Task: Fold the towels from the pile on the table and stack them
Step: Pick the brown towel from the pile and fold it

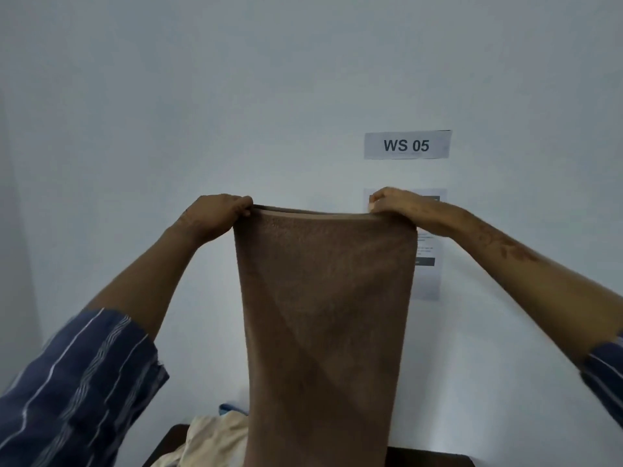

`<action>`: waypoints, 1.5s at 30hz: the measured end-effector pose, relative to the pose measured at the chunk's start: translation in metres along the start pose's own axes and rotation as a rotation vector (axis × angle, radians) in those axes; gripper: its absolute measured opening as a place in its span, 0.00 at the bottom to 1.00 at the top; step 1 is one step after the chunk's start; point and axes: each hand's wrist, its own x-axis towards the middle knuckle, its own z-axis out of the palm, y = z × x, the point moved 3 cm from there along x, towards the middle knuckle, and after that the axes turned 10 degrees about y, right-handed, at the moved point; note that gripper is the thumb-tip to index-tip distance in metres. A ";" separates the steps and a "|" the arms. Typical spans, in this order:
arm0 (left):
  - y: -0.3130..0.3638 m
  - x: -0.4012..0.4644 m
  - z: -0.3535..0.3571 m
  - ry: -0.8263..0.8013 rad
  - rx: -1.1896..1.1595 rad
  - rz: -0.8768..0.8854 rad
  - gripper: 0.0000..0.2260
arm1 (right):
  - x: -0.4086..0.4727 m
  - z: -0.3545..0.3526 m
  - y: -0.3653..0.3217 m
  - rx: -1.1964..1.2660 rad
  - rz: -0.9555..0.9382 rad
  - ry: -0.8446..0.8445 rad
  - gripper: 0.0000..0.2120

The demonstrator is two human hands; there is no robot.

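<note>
1. While both arms reach up and forward, a brown towel [325,315] hangs between them in front of a pale wall [202,96], held up well above the table [428,458].
2. The left hand [215,210] pinches the towel's top left corner, fingers curled over the hem with the knuckles facing the camera.
3. The right hand [392,205] pinches the top right corner the same way, thumb and fingertips closed on the edge.
4. Between the two hands the top hem runs nearly level and taut, and it looks doubled, with two layers showing along it.
5. From there the towel drops straight down as a long flat panel; its lower end runs out of the bottom of the view, so where it ends cannot be told.
6. Behind the towel's lower left side, a cream towel [215,439] lies crumpled on the dark table by its far edge, with a bit of light blue cloth [231,408] showing just behind it.
7. A blue striped sleeve [74,392] covers the left upper arm, and a matching sleeve [606,375] shows at the right edge.
8. On the wall, a paper sign [407,145] reads "WS 05", and a second printed sheet [428,264] hangs below it, partly hidden by the right hand and the towel; its text is too small to read.
</note>
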 end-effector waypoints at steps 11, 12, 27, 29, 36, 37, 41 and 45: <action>0.016 0.002 0.004 0.068 0.006 0.122 0.07 | -0.011 0.014 -0.003 -0.390 -0.041 -0.176 0.07; 0.020 0.006 0.003 0.074 0.011 0.166 0.06 | -0.013 0.014 -0.003 -0.446 -0.039 -0.140 0.09; 0.025 0.013 -0.016 0.216 -0.077 0.191 0.14 | -0.020 0.021 -0.007 -0.573 -0.153 0.093 0.10; 0.015 0.008 -0.023 0.230 -0.087 0.159 0.14 | -0.016 0.024 -0.013 -0.438 -0.207 0.096 0.07; -0.019 -0.001 -0.040 0.163 -0.042 0.073 0.12 | 0.008 0.038 -0.047 -0.395 -0.280 -0.113 0.04; -0.022 -0.003 -0.042 0.147 -0.030 0.076 0.12 | 0.010 0.039 -0.049 -0.422 -0.294 -0.116 0.01; -0.041 -0.015 -0.053 0.134 0.026 0.066 0.13 | 0.014 0.050 -0.057 -0.538 -0.336 -0.140 0.13; -0.045 -0.014 -0.065 0.214 0.117 0.126 0.09 | 0.021 0.058 -0.057 -0.580 -0.259 -0.141 0.17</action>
